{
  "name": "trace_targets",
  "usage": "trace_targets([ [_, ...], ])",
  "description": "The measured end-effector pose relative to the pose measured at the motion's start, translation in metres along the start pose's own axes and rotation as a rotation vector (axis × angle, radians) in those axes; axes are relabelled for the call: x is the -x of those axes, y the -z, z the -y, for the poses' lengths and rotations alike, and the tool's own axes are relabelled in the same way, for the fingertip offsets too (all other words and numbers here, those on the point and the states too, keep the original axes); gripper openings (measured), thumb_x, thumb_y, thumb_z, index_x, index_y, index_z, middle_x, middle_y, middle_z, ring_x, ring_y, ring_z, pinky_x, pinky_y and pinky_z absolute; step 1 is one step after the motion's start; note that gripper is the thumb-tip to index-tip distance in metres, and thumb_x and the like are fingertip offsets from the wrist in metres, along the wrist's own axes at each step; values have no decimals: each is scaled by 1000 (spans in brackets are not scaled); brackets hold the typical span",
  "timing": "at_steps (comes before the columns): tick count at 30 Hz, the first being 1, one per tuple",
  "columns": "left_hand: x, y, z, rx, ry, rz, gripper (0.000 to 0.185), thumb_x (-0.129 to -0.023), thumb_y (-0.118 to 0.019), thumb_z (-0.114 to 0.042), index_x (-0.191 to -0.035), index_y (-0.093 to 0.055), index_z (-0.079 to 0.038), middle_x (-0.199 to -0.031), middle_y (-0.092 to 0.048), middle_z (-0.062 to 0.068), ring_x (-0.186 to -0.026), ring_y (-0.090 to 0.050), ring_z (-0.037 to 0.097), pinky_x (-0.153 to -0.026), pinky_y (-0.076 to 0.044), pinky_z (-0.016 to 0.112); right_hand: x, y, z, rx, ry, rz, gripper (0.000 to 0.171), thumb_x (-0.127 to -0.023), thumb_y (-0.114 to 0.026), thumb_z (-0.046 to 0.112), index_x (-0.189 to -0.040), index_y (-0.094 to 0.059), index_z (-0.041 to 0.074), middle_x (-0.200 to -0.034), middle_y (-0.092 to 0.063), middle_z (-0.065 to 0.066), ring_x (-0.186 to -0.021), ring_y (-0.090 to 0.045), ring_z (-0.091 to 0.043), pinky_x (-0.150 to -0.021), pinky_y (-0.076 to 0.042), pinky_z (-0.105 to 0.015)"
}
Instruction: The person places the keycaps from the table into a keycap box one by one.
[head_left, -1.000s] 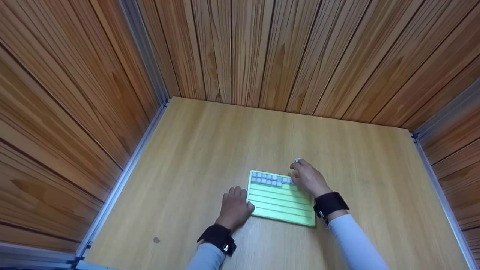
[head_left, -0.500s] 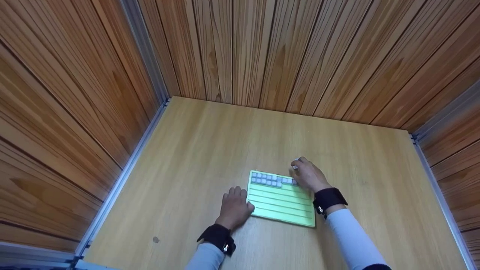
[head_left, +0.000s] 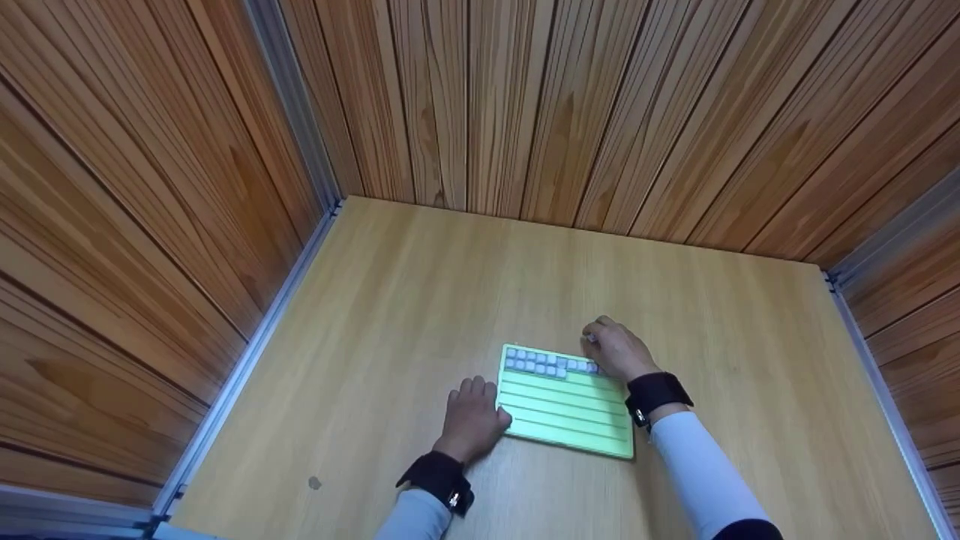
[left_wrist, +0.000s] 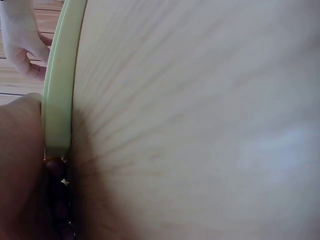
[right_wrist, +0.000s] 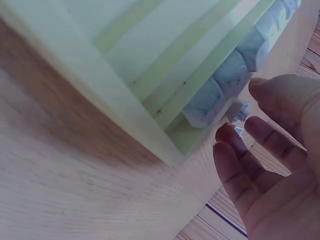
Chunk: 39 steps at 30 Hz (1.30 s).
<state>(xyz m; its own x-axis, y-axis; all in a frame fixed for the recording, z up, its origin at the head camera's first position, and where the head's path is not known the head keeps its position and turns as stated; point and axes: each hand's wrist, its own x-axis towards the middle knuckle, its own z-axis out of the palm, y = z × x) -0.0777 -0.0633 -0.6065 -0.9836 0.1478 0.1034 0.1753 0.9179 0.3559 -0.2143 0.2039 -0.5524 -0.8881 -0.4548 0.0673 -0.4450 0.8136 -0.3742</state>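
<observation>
A light green tray with parallel ridges lies on the table. Several pale keycaps stand in rows along its far side. My left hand holds the tray's near left corner, thumb over the rim and fingers along the side; the left wrist view shows the tray edge between them. Just past the far right corner, my right hand pinches a loose keycap, its hollow underside partly visible in the right wrist view. The fingertips are close to the end keycap of the row, which has bare tray beside it.
The wooden table extends around the tray. Wood-panelled walls rise at the back and both sides, with metal rails along the side edges. A small dark round spot marks the table at the front left.
The keycap in my right hand has turned and sunk lower between the fingers. That hand has shifted slightly, baring more of the keycap row. My left hand stays on the tray corner.
</observation>
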Motion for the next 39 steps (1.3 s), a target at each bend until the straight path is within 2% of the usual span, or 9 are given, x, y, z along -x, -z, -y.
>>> trace_targets([
  [2, 0, -2, 0, -2, 9, 16, 19, -83, -54, -30, -85, -49, -12, -85, -35, 0, -79, -34, 21, -65, -27, 34, 0, -2, -2, -4, 18, -13, 18, -94, -68, 10, -108, -71, -1, -103, -66, -14, -93, -66, -32, -81, -54, -46],
  [9, 2, -11, 2, 3, 4, -10, 19, -82, -56, -31, -84, -50, -13, -83, -36, -1, -78, -34, 20, -65, -26, 33, -2, -6, -6, -21, 20, 7, 17, -94, -68, 8, -107, -73, -1, -102, -66, -14, -89, -66, -29, -78, -54, -45],
  [17, 5, -3, -4, 28, 3, 12, 19, -83, -56, -29, -87, -52, -11, -83, -34, 0, -78, -32, 20, -66, -25, 33, -3, -9, -11, -37, -53, 81, 11, -89, -70, 2, -100, -72, 1, -97, -63, -10, -86, -61, -25, -77, -52, -43],
  [23, 3, -1, -4, 31, -1, 29, 20, -84, -56, -30, -88, -52, -10, -85, -35, 0, -80, -33, 21, -68, -28, 34, -5, -6, -9, -96, -96, 93, 11, -89, -71, 1, -99, -69, 2, -95, -61, -8, -84, -60, -23, -74, -51, -39],
  [29, 0, -12, 4, -7, -11, -31, 19, -81, -56, -31, -85, -50, -13, -85, -36, 0, -79, -35, 20, -66, -27, 33, -6, 1, -5, -94, -64, 64, 13, -90, -71, 3, -103, -68, 1, -95, -61, -10, -85, -62, -25, -75, -52, -42],
  [34, -1, -17, 8, -31, -20, -84, 19, -79, -56, -31, -82, -50, -12, -85, -40, 2, -77, -38, 21, -64, -27, 33, -5, 2, -2, -108, -39, 47, 10, -91, -68, 4, -99, -64, 0, -92, -60, -10, -83, -60, -25, -72, -51, -40],
  [39, -2, -14, 7, -29, -21, -88, 19, -79, -55, -30, -82, -49, -12, -84, -39, 1, -77, -37, 21, -64, -26, 32, -3, 2, 2, -172, -53, 57, 14, -90, -70, 6, -98, -59, 2, -94, -58, -9, -84, -57, -24, -72, -48, -38],
])
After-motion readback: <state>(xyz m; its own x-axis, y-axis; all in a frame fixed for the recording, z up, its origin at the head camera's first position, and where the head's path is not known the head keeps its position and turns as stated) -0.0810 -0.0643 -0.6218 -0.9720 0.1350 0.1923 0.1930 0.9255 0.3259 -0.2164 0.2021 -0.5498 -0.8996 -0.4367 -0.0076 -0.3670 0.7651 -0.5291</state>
